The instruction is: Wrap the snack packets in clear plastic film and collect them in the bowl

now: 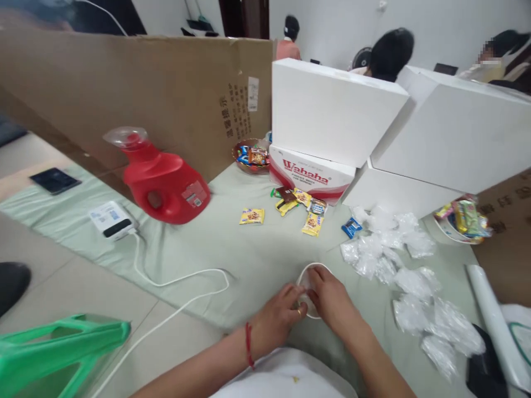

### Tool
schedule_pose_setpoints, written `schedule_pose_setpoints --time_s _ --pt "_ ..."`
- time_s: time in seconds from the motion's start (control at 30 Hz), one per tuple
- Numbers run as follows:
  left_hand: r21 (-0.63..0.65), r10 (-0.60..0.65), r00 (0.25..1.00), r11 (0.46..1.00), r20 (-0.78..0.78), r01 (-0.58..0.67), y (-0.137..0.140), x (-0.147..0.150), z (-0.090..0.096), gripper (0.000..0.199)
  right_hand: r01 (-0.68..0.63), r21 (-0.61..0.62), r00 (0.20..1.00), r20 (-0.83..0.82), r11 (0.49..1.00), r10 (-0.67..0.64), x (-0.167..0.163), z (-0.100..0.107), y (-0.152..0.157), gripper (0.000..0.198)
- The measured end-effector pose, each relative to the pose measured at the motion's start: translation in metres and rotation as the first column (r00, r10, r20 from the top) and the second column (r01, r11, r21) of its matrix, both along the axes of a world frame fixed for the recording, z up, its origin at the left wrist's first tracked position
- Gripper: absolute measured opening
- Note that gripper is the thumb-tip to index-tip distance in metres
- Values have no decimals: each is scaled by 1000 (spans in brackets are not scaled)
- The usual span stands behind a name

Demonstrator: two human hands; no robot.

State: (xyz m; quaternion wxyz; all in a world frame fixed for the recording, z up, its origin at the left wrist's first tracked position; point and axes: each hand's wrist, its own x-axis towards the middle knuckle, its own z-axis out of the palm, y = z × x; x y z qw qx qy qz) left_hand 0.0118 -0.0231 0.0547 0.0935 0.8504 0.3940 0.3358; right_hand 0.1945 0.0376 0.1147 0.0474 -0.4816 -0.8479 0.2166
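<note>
A round white cup or small tub (306, 267) sits before me on the green cloth, close to my body. My left hand (279, 314), with a ring and a red bracelet, has its fingers curled over the cup's left rim. From the other side, my right hand (335, 298) reaches in with bent fingers pressed together. Whatever those fingertips pinch is hidden inside the cup. Just beyond lie yellow snack packets (251, 216), a dark brown packet (286, 194) and a blue packet (352, 227). Crumpled clear plastic bags (384, 251) spread to the right.
A red jug (166, 182) leans toward a cardboard panel (166, 88). White boxes (332, 110) stand at the back, between a brown bowl (253, 166) and a white bowl (442, 229) of snacks. A white cable (182, 279) runs from a power bank (110, 218). Several people (392, 54) are beyond.
</note>
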Motion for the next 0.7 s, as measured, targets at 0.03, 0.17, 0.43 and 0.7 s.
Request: schedule_pose_setpoints --time_s 0.03,0.17,0.43,0.7 --pt "1 21 999 1000 48 -21 -1 -1 -3 23 0 -52 996 86 999 5 -6 2 2 47" --pt "15 61 984 998 167 -65 4 -7 -13 26 -29 -138 962 263 990 65 -21 9 5 60" --pt "-32 124 957 992 263 -120 9 -12 -15 28 84 -62 996 -12 995 -85 -7 13 -5 39" --pt "-147 167 946 980 277 -130 6 -13 -19 23 803 420 594 -621 422 -511 101 49 56 55"
